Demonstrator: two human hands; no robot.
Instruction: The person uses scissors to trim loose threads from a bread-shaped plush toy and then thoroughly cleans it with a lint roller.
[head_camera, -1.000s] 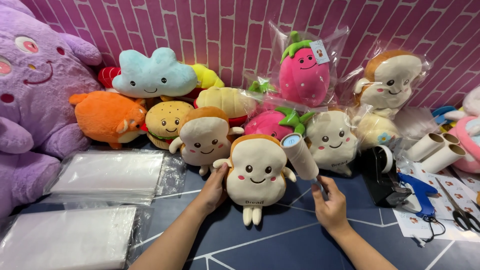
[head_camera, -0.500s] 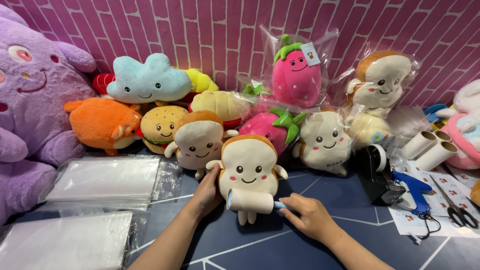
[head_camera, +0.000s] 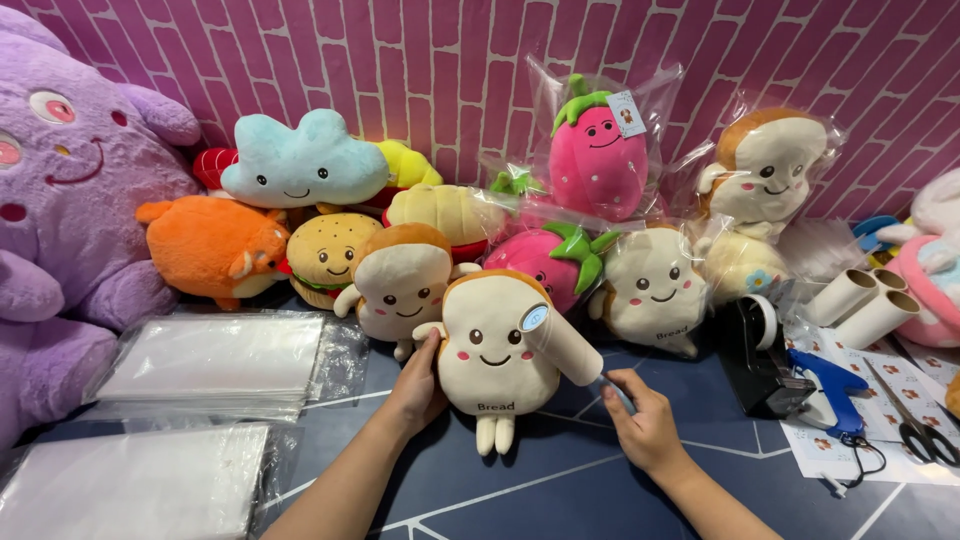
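In the head view, a toast plush is being held upright on the dark table, its small feet hanging just above the surface and its face turned toward the camera. The left hand is being stretched forward from a bare forearm that enters at the lower middle; its fingers are being wrapped around the plush's side, the thumb laid by the plush's small arm, so the hand is clamped on the toy. The right hand is being raised from the lower right with the wrist bent and the fingers curled tight on the thin handle of a lint roller. The roller's white barrel is being pressed at a slant against the plush's upper corner, its round end pointing up and left. Behind the plush, a second toast plush and a burger plush are being kept in a row, with a bagged strawberry plush leaning on the pink brick wall. Clear bags are being kept in stacks to the left, beside a big purple plush. To the right, a tape dispenser, a blue glue gun, scissors and cardboard tubes are being kept near one another.
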